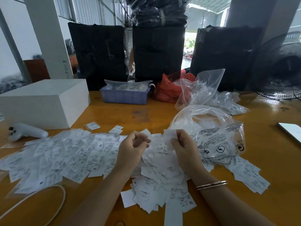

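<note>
A heap of labels (73, 154) covers the near middle of the table (273, 162), and everything else is placed from it here.

Both hands hover just above the heap's right part. The right hand (182, 144) has its fingers bent, with thumb and fingertips pinching a small white label (169, 136). The label sticks up and to the left out of that pinch, lifted clear of the heap, with its free edge pointing toward the left hand (132, 145). The left hand sits just beside it, over the heap's middle, with its fingers curled in toward the palm and the thumb reaching out to the label's edge. Whether it actually grips that edge or only comes close cannot be told from this view. A bangle (211, 185) circles the right wrist, above the heap's near right edge.

Touching the heap on its right side lies a clear bag (216, 141) with black print, its mouth open toward the hands. Beyond the heap's left end stands a white box (44, 101), with a white handheld device (27, 130) lying between the two. Straight behind the heap, well apart from it, sit a blue tray (125, 97) and a red bag (169, 92). A phone (291, 131) lies far to the heap's right. A pale cable (53, 201) loops in front of the heap's left end.
</note>
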A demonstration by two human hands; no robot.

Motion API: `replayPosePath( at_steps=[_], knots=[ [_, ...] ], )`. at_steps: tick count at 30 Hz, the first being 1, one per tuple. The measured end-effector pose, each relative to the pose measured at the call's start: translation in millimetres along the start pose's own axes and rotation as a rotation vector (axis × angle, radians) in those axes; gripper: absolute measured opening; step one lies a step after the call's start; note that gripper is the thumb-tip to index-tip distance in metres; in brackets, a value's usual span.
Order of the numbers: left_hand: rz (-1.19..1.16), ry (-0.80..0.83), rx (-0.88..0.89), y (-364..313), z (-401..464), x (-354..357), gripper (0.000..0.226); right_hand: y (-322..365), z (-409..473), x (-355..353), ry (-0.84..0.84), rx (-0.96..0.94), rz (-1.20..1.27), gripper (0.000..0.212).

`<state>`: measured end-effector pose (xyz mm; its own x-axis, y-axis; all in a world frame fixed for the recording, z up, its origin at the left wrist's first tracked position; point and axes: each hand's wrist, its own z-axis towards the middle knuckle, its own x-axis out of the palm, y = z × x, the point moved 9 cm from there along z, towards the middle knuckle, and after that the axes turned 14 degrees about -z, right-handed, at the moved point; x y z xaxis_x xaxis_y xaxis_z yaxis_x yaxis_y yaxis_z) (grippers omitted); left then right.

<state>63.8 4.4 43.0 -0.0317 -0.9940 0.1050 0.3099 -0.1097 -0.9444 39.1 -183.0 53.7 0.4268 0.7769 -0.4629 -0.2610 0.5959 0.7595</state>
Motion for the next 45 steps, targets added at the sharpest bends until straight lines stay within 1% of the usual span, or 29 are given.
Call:
replayPosePath(
  at_steps=[2,5,8,11,13,15,17,18,19,20,21,24,26,29,31,35,39,42,45],
  knots=[
    [-0.175,-0.014,-0.079,4.2,0.6,-1.2,0.022,2.1,-2.1,-0.9,-0.001,-0.005,0.102,0.027],
    [-0.395,-0.003,-0.174,7.7,0.3,-0.3,0.028,3.1,-2.8,2.6,0.031,0.015,0.250,0.019],
    [-0.472,0.007,-0.237,10.1,-0.9,2.4,0.024,9.8,-3.9,6.5,0.089,-0.042,0.301,0.018],
    [-0.495,0.012,-0.267,10.9,-2.3,5.5,0.017,16.2,-6.6,7.4,0.134,-0.065,0.346,0.029],
    [-0.486,0.034,-0.276,11.9,-3.0,7.5,0.012,21.0,-8.0,5.9,0.131,-0.106,0.331,0.030],
    [-0.488,0.058,-0.280,12.0,-3.4,9.3,0.011,26.5,-11.7,9.8,0.170,-0.128,0.242,0.019],
    [-0.514,0.055,-0.294,12.2,-3.6,9.5,0.007,26.9,-14.8,18.3,0.233,-0.134,0.142,0.039],
    [-0.545,0.051,-0.300,12.0,-3.4,9.2,0.007,26.3,-15.5,20.6,0.241,-0.130,0.109,0.043],
    [-0.581,0.045,-0.304,11.7,-3.2,8.9,0.010,25.9,-15.8,21.7,0.235,-0.119,0.102,0.039],
    [-0.613,0.035,-0.308,12.3,-2.5,7.9,0.012,25.8,-15.9,21.7,0.218,-0.104,0.129,0.033],
    [-0.638,0.025,-0.314,13.1,-1.9,6.8,0.013,24.4,-15.2,20.1,0.191,-0.075,0.178,0.032],
    [-0.688,0.017,-0.338,14.4,-1.7,7.3,0.012,19.2,-12.7,10.2,0.086,0.006,0.281,0.039],
    [-0.715,0.019,-0.358,15.2,-2.2,8.6,0.017,16.2,-12.9,5.5,0.049,0.063,0.333,0.037],
    [-0.739,0.056,-0.369,13.7,-3.5,12.8,0.019,13.2,-11.3,5.2,0.054,0.139,0.382,0.026],
    [-0.753,0.081,-0.364,12.2,-4.3,15.8,0.020,15.0,-10.3,4.0,0.053,0.157,0.430,0.021],
    [-0.732,0.090,-0.344,9.5,-4.4,17.3,0.020,12.1,-12.1,-0.3,0.000,0.213,0.495,0.023],
    [-0.697,0.112,-0.320,6.5,-5.8,19.2,0.020,8.7,-16.0,5.8,0.004,0.299,0.614,0.017],
    [-0.646,0.127,-0.306,5.3,-8.7,22.1,0.020,3.1,-20.4,11.5,-0.018,0.382,0.753,0.021],
    [-0.623,0.110,-0.298,5.1,-8.9,21.6,0.021,1.2,-22.5,12.2,-0.045,0.415,0.841,0.024]
  ],
)
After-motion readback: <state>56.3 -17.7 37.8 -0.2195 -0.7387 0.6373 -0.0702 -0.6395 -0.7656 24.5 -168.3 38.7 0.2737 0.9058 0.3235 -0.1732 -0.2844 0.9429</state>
